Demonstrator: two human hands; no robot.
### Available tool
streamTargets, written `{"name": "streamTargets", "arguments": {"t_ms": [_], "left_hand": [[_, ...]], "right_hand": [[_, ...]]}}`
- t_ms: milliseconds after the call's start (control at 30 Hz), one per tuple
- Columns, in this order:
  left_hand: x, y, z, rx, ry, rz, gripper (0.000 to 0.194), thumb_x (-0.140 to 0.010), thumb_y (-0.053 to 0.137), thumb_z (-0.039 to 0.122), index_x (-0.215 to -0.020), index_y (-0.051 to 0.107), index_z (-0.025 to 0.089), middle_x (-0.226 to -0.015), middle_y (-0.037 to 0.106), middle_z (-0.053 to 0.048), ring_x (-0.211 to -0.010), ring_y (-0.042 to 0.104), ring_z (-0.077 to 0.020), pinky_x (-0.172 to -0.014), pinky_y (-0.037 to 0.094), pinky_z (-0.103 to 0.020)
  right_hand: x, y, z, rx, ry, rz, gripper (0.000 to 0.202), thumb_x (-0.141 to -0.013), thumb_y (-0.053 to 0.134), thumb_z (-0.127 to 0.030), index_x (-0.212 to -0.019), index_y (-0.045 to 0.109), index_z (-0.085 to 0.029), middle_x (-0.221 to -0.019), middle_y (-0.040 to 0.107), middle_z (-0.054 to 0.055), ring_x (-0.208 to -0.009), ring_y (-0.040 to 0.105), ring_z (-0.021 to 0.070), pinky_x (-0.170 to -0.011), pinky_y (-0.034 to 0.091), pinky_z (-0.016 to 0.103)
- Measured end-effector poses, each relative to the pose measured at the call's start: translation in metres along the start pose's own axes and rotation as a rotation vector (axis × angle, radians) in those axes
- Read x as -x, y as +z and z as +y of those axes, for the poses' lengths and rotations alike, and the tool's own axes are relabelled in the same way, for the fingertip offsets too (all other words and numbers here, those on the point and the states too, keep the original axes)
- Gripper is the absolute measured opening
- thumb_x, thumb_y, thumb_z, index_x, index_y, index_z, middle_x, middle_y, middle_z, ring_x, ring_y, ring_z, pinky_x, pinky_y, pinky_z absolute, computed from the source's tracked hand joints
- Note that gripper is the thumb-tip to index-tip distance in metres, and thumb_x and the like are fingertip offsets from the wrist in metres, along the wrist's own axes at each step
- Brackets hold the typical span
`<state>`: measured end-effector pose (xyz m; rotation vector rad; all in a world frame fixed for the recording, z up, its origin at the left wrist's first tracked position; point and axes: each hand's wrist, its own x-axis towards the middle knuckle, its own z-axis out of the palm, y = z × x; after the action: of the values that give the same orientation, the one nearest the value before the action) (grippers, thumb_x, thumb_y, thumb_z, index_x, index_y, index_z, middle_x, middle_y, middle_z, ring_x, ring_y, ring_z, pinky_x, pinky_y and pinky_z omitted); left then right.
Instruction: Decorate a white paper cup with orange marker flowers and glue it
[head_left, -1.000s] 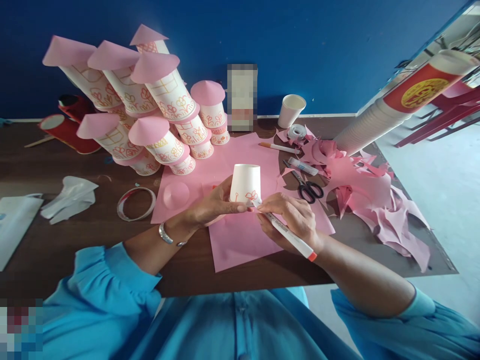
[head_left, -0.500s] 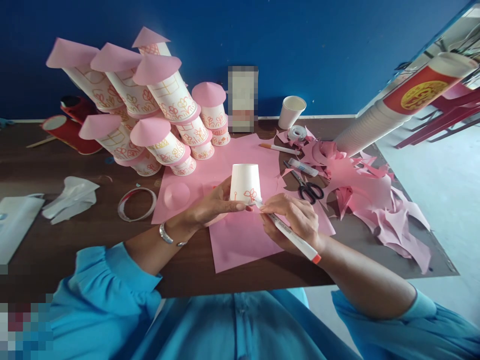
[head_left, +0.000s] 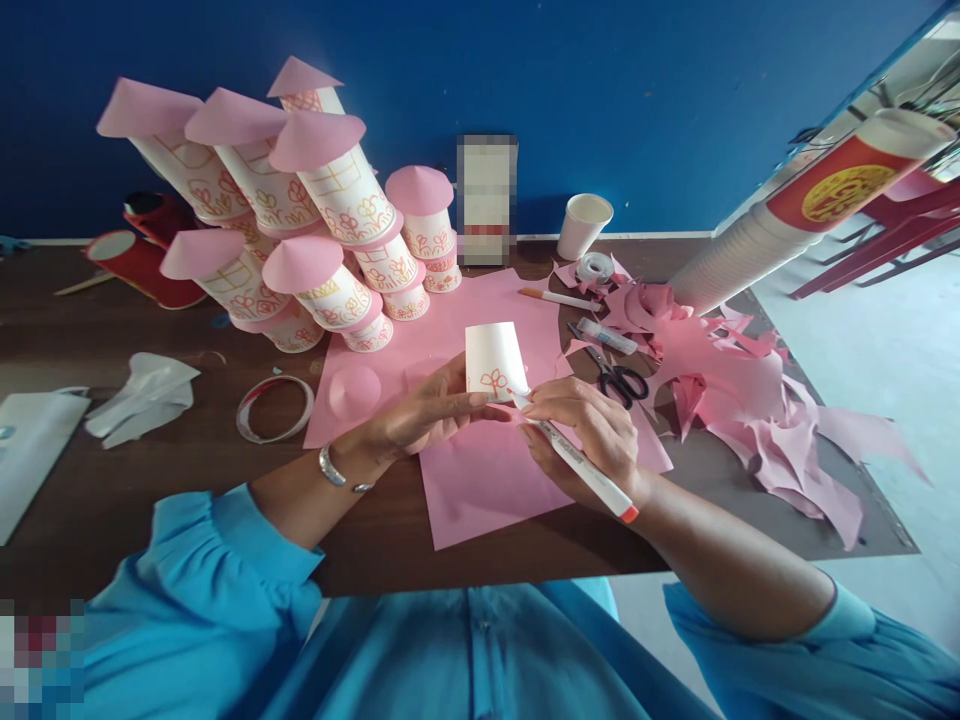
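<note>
A white paper cup (head_left: 495, 350) is upside down in my left hand (head_left: 431, 410), whose thumb and fingers grip its lower left edge. An orange-red flower is drawn low on the cup's side. My right hand (head_left: 589, 430) is closed around a white marker (head_left: 589, 470) with an orange-red end. The marker's tip is at the lower right edge of the cup; whether it touches cannot be made out. Beneath both hands lies pink paper (head_left: 487, 490) on the dark table (head_left: 360, 545).
Decorated cup towers (head_left: 337, 190) with pink cone roofs stand at the back left. On the right are scissors (head_left: 622, 380), a glue stick (head_left: 607, 335), another marker (head_left: 559, 298), pink scraps (head_left: 750, 390) and a tall cup stack (head_left: 787, 220). A tape roll (head_left: 274, 408) lies left.
My left hand has turned and tilted the cup a little, so the drawn flower sits further left. A pink scrap at the right now stretches out past the table edge.
</note>
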<state>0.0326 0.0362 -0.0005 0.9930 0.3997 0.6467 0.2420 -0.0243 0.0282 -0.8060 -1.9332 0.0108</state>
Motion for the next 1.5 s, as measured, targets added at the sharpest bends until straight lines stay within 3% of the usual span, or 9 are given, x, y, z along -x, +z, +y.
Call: {"name": "streamTargets", "arguments": {"t_ms": [167, 300, 400, 667, 900, 1133, 1500], "left_hand": [[0.002, -0.0067, -0.0052, -0.019, -0.016, -0.042, 0.05, -0.085, 0.079, 0.026, -0.132, 0.061, 0.023, -0.127, 0.071, -0.011, -0.118, 0.068, -0.0274, -0.099, 0.055, -0.039], [0.0021, -0.0074, -0.0085, -0.002, -0.074, 0.005, 0.066, -0.077, 0.088, 0.025, -0.134, 0.055, 0.025, -0.121, 0.073, -0.01, -0.109, 0.071, -0.0268, -0.092, 0.056, -0.037], [0.0011, -0.0043, -0.0069, -0.029, -0.103, 0.014, 0.062, -0.079, 0.086, 0.025, -0.133, 0.055, 0.022, -0.118, 0.073, -0.011, -0.106, 0.071, -0.0257, -0.09, 0.056, -0.037], [0.0017, -0.0031, -0.0033, -0.039, 0.024, -0.028, 0.04, -0.09, 0.073, 0.02, -0.129, 0.062, 0.025, -0.129, 0.068, -0.009, -0.116, 0.068, -0.0254, -0.092, 0.056, -0.034], [0.0009, -0.0022, -0.0035, -0.045, -0.052, 0.049, 0.074, -0.074, 0.088, 0.021, -0.139, 0.054, 0.025, -0.113, 0.072, -0.007, -0.099, 0.07, -0.0227, -0.084, 0.055, -0.033], [0.0004, -0.0027, -0.0047, -0.004, -0.074, 0.038, 0.06, -0.078, 0.086, 0.019, -0.13, 0.058, 0.024, -0.108, 0.072, -0.006, -0.097, 0.07, -0.0221, -0.085, 0.056, -0.035], [0.0019, -0.0053, -0.0079, -0.024, -0.043, -0.006, 0.061, -0.082, 0.081, 0.018, -0.136, 0.054, 0.027, -0.111, 0.07, -0.007, -0.101, 0.069, -0.0222, -0.091, 0.057, -0.038]], "right_hand": [[0.0024, 0.0024, -0.001, -0.031, -0.028, -0.02, 0.02, -0.093, 0.066, -0.011, -0.109, 0.06, -0.02, -0.083, 0.072, 0.004, -0.076, 0.073, 0.0182, -0.068, 0.062, 0.031], [0.0026, 0.0034, -0.0022, -0.062, -0.057, -0.039, 0.018, -0.094, 0.064, -0.011, -0.109, 0.06, -0.02, -0.083, 0.072, 0.003, -0.077, 0.072, 0.0178, -0.069, 0.064, 0.031], [0.0025, 0.0033, -0.0025, -0.071, -0.066, -0.042, 0.017, -0.093, 0.065, -0.011, -0.107, 0.059, -0.019, -0.083, 0.073, 0.004, -0.076, 0.072, 0.018, -0.069, 0.063, 0.031], [0.004, 0.0022, -0.0009, -0.056, -0.039, -0.013, 0.016, -0.094, 0.064, -0.012, -0.108, 0.06, -0.018, -0.083, 0.071, 0.005, -0.076, 0.073, 0.0186, -0.067, 0.062, 0.031], [0.0055, 0.004, -0.0015, -0.049, -0.042, -0.031, 0.016, -0.094, 0.065, -0.013, -0.108, 0.06, -0.019, -0.083, 0.072, 0.004, -0.077, 0.074, 0.018, -0.068, 0.063, 0.03], [0.0026, -0.0002, -0.0016, -0.015, 0.016, -0.015, 0.013, -0.095, 0.062, -0.013, -0.104, 0.059, -0.022, -0.078, 0.07, 0.001, -0.067, 0.07, 0.0144, -0.061, 0.059, 0.027], [0.0015, 0.0012, -0.0014, -0.007, -0.004, -0.017, 0.015, -0.093, 0.062, -0.01, -0.099, 0.057, -0.022, -0.073, 0.067, -0.001, -0.061, 0.068, 0.013, -0.056, 0.055, 0.024]]}}
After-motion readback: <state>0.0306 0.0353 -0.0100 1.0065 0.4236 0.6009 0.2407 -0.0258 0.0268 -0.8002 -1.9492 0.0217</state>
